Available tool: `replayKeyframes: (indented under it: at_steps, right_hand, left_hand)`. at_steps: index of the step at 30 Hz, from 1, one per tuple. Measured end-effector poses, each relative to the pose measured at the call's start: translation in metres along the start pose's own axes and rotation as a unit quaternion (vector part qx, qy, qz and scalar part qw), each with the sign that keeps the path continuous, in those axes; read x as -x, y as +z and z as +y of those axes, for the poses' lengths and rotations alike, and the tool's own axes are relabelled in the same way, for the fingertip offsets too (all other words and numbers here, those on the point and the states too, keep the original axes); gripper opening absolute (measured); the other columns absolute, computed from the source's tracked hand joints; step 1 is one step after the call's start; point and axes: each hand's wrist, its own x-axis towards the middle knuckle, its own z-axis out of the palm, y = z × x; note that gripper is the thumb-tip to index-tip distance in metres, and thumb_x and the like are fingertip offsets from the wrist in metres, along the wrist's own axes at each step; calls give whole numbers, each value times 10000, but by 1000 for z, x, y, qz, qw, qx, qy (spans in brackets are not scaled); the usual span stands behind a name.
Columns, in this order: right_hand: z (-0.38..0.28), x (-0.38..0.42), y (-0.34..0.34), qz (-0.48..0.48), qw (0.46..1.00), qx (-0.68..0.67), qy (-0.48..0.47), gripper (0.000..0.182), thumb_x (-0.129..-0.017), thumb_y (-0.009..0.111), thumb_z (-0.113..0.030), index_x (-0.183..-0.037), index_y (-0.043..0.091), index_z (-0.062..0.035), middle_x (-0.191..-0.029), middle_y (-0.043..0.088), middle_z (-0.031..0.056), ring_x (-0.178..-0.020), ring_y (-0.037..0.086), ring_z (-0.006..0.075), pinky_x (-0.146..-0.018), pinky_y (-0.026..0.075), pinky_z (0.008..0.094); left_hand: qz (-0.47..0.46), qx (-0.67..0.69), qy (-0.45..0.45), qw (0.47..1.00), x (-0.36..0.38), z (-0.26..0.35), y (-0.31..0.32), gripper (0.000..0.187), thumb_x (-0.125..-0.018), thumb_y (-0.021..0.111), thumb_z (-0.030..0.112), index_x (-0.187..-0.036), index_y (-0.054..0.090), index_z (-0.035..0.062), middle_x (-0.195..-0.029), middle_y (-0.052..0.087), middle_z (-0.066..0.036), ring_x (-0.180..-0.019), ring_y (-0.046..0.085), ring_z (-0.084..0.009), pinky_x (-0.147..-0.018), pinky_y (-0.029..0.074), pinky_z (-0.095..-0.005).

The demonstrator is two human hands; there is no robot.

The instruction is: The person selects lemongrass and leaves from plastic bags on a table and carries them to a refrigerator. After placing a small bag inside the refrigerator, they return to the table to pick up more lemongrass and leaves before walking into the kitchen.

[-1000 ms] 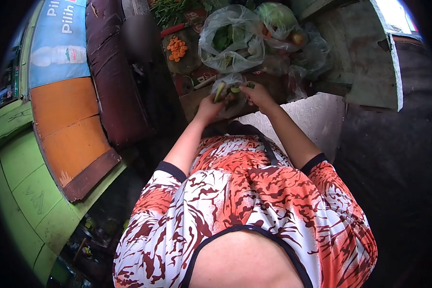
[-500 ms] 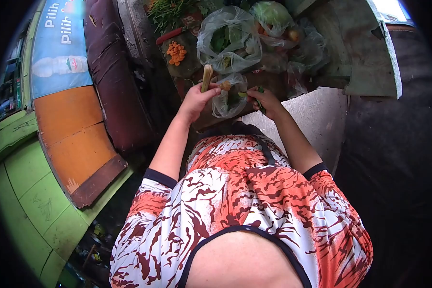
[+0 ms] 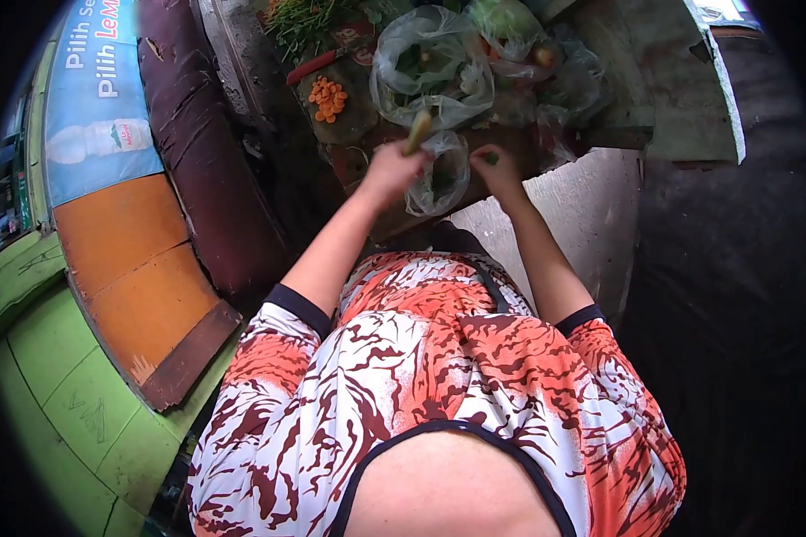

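My left hand [image 3: 392, 172] is closed around a pale yellow-green stalk [image 3: 417, 132], which points up and to the right. Just right of it, my right hand [image 3: 496, 168] has its fingers pinched on a small piece of green leaf [image 3: 491, 158]. Between the two hands lies a small clear plastic bag [image 3: 441, 190] with something green inside. Beyond it is a larger clear bag [image 3: 471, 106] with greens and other vegetables. Orange slices [image 3: 328, 98] are piled to the left, near a red-handled tool [image 3: 312, 68].
Green stems [image 3: 306, 27] lie at the back left of the worktop. A bag with a pale green vegetable [image 3: 503, 25] and another clear bag [image 3: 584, 85] stand at the back right. A dark red padded roll [image 3: 208, 152] runs along the left.
My left hand has moved right with the stalk, which now tilts right over the large bag's edge. My right hand has shifted slightly up and right, away from the small bag.
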Motion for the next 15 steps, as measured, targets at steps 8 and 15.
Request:
replayKeyframes:
  at_steps: [8, 15]
  right_hand:
    - [30, 15, 59, -12, 951, 301, -69, 342, -799, 687, -222, -1059, 573, -30, -1026, 629, 195, -992, 594, 385, -830, 477, 439]
    - [19, 28, 42, -112, 987, -42, 108, 131, -802, 680, -127, -878, 588, -74, -717, 542, 3, -594, 495, 71, -524, 419, 252]
  left_hand:
    - [63, -152, -31, 986, 11, -106, 32, 334, -851, 564, 222, -1126, 654, 55, -932, 688, -168, -875, 663, -281, -799, 479, -391]
    - [76, -109, -20, 991, 26, -119, 27, 340, -849, 577, 309, -1049, 644, 41, -925, 651, -230, -923, 613, -397, -795, 468, -455]
